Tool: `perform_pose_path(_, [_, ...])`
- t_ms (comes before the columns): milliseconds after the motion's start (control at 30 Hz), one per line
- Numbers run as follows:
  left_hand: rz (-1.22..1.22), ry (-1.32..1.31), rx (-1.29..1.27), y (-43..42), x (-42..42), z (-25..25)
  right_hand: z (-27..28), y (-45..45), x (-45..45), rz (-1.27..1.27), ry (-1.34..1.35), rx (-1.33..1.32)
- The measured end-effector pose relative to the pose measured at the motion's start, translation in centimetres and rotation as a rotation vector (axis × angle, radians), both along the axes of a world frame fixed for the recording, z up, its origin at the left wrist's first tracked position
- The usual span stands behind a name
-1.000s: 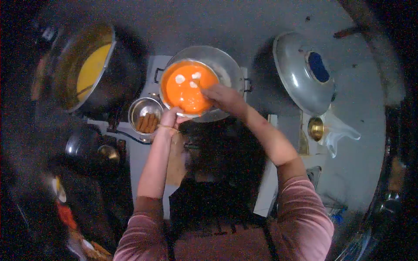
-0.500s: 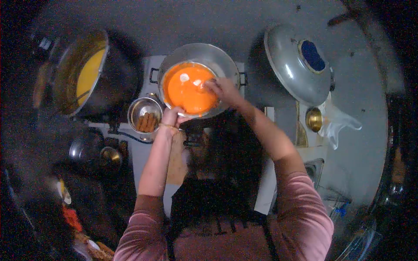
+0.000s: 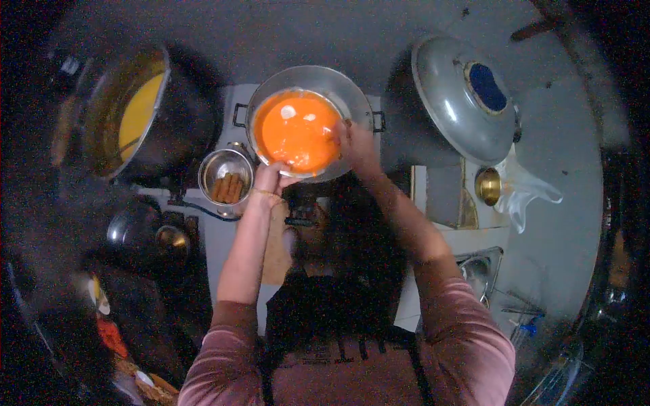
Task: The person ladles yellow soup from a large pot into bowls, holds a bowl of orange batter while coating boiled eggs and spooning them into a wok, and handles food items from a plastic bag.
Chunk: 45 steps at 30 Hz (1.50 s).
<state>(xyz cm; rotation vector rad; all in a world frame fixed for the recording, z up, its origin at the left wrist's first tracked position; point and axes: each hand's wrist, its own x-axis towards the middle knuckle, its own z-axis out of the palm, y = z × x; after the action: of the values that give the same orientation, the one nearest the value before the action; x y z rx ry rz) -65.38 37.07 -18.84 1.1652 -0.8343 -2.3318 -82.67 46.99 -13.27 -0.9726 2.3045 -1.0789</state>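
A bowl of bright orange liquid (image 3: 294, 135) with white blobs or highlights on its surface is over a large metal pan (image 3: 325, 78) with two black handles. My left hand (image 3: 274, 178) grips the near rim of the bowl, thumb on top and fingers beneath. At the right edge of the liquid is my right hand (image 3: 357, 145), blurred by motion; its fingertips cannot be made out. Left of the bowl, a small steel bowl (image 3: 226, 159) holds several brown sticks (image 3: 228, 188).
A large pot (image 3: 101, 135) with yellow liquid stands at the left. On the right are a domed metal lid (image 3: 453, 101), a small brass bowl (image 3: 487, 187), a clear plastic bag (image 3: 525, 196) and a sink (image 3: 479, 271). A dark round pan (image 3: 128, 230) is lower left.
My right hand has moved from over the liquid to the right side of the bowl. The white blobs have shifted or faded. My left hand keeps its grip on the rim.
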Motion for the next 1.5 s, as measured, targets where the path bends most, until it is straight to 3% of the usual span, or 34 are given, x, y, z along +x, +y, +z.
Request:
perform_pose_path(133, [-0.024,-0.014,0.033,-0.4,0.3,0.2,-0.5,-0.7,1.0,-0.047,-0.118,-0.199])
perform_pose_path(200, [-0.028,-0.004,0.012,-0.6,0.5,0.3,2.0,-0.5,1.6,0.024,0.261,-0.281])
perform_pose_path(233, [-0.028,-0.004,0.012,-0.4,0.6,0.4,1.9,-0.4,1.5,0.023,0.261,-0.281])
perform_pose_path(300, [-0.017,0.016,-0.035,0.0,0.6,1.9,1.2,-0.2,1.1,0.048,0.533,-0.401])
perform_pose_path(433, [-0.033,-0.006,-0.010,-0.1,0.4,1.2,0.0,0.0,2.2,0.095,0.295,-0.176])
perform_pose_path(533, [-0.037,0.009,-0.014,-0.3,0.1,0.7,2.4,0.5,2.4,0.055,0.368,-0.141])
perform_pose_path(600, [-0.037,0.062,-0.001,-0.3,-0.2,0.8,4.7,0.8,2.2,0.057,0.590,-0.463])
perform_pose_path(733, [-0.027,0.010,0.027,-0.4,-0.1,0.9,1.8,0.5,2.1,0.153,0.600,-0.289])
perform_pose_path(833, [-0.053,-0.005,0.005,-0.3,-0.3,1.3,-0.6,-0.2,2.3,0.266,0.815,-0.288])
perform_pose_path(900, [-0.053,0.018,-0.025,-0.2,-0.4,1.3,-1.3,-0.9,2.7,0.108,0.517,-0.328])
perform_pose_path(933, [-0.052,0.018,-0.025,-0.2,-0.4,1.3,-1.6,-1.1,2.5,0.108,0.517,-0.329])
perform_pose_path(1000, [-0.027,0.003,-0.007,-0.2,-0.4,0.9,-2.0,-1.6,2.0,-0.111,0.078,-0.159])
perform_pose_path(1100, [-0.027,0.012,-0.033,-0.4,-0.4,-0.2,-9.3,-3.5,-1.1,-0.226,-0.045,-0.256])
perform_pose_path(1133, [-0.027,0.012,-0.033,-0.6,-0.3,-0.6,-8.7,-3.3,-1.2,-0.226,-0.045,-0.257])
perform_pose_path(1200, [-0.098,-0.010,-0.038,-1.0,-0.2,-1.2,-7.0,-2.9,-1.4,-0.304,-0.576,-0.290])
perform_pose_path(1433, [-0.113,-0.007,-0.009,-1.6,-0.4,-1.9,-8.1,-3.5,-2.2,-0.356,-0.691,-0.385])
perform_pose_path(1500, [-0.108,-0.011,0.009,-1.6,-0.6,-1.6,-12.9,-4.4,-3.9,-0.336,-0.293,-0.341])
